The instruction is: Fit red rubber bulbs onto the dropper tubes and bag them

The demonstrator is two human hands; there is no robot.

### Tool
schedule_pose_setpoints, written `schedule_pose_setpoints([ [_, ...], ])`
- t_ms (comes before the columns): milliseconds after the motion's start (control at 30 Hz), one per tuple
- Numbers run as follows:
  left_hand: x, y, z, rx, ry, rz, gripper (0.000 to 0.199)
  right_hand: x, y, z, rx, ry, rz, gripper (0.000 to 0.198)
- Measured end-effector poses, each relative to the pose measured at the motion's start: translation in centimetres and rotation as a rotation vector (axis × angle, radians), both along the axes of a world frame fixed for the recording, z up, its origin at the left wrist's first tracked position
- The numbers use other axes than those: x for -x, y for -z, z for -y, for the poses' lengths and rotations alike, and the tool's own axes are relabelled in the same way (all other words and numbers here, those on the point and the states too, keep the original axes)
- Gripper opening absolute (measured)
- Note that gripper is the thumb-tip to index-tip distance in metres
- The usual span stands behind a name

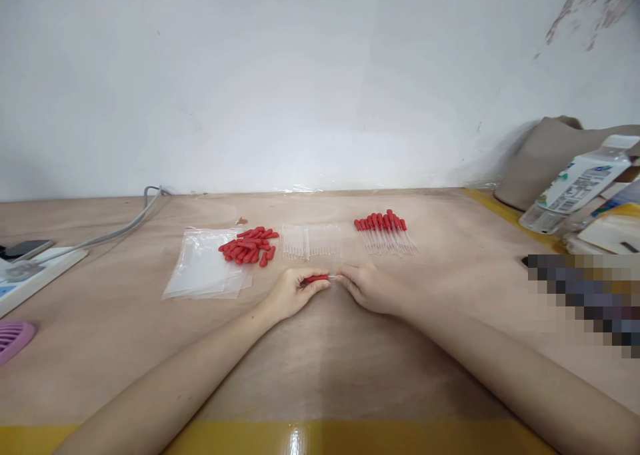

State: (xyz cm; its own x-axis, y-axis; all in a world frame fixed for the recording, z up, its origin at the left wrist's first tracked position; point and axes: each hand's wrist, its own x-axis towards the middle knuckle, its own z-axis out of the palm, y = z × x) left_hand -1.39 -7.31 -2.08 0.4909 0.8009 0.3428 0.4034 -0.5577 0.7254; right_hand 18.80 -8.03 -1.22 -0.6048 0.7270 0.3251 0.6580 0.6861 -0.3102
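Yellow tape (250, 440) borders the near edge of the worktop (100, 348), beneath my forearms. At its left edge sits a power strip (56, 263), then clear bags (203, 265), with loose red bulbs (245, 248) heaped partly over their right side, perhaps to stop them rolling. Next, clear tubes (294, 240) lie side by side, likely for easy picking. Nearer the front edge, my left hand (293, 292) curls closed around one red bulb (317, 278); my right hand (373, 288) pinches a clear tube (332, 277) beside it, apparently keeping both in line, though I cannot tell how far the tube enters. Farther right, red-topped tubes (381, 222) lie in a row, heads toward the far edge, seemingly set apart from loose parts. By the right edge, a bottle (545, 216) carries a label (580, 183) too blurred to read
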Motion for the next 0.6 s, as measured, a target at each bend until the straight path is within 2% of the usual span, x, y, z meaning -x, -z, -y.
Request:
schedule_pose_setpoints([
  [133, 0.1, 0.0, 0.0, -0.200, 0.054, 0.035, 0.023, 0.0, -1.3, 0.6, 0.073, -0.005, 0.037, 0.022],
  [233, 0.3, 0.0, -0.1, -0.266, 0.037, 0.029, 0.026, -0.4, -2.2, 0.4, 0.100, 0.054, 0.058, 0.021],
  [300, 0.5, -0.1, -0.1, -0.272, -0.035, 0.012, 0.037, -1.1, -2.9, -0.7, 0.124, 0.178, 0.038, 0.020],
  [367, 0.6, -0.1, -0.1, -0.267, -0.081, -0.033, 0.048, -2.2, -3.5, -2.3, 0.144, 0.395, -0.009, 0.022],
  [433, 0.6, -0.2, -0.1, -0.265, -0.027, -0.120, 0.039, -3.1, -3.8, -4.3, 0.144, 0.628, -0.062, 0.025],
  [500, 0.6, -0.3, -0.1, -0.264, 0.056, -0.202, 0.025, -3.7, -3.7, -6.0, 0.143, 0.796, -0.065, 0.028],
  [600, 0.5, -0.4, -0.1, -0.275, 0.084, -0.218, 0.020, -3.6, -2.8, -7.6, 0.141, 0.930, -0.043, 0.028],
])
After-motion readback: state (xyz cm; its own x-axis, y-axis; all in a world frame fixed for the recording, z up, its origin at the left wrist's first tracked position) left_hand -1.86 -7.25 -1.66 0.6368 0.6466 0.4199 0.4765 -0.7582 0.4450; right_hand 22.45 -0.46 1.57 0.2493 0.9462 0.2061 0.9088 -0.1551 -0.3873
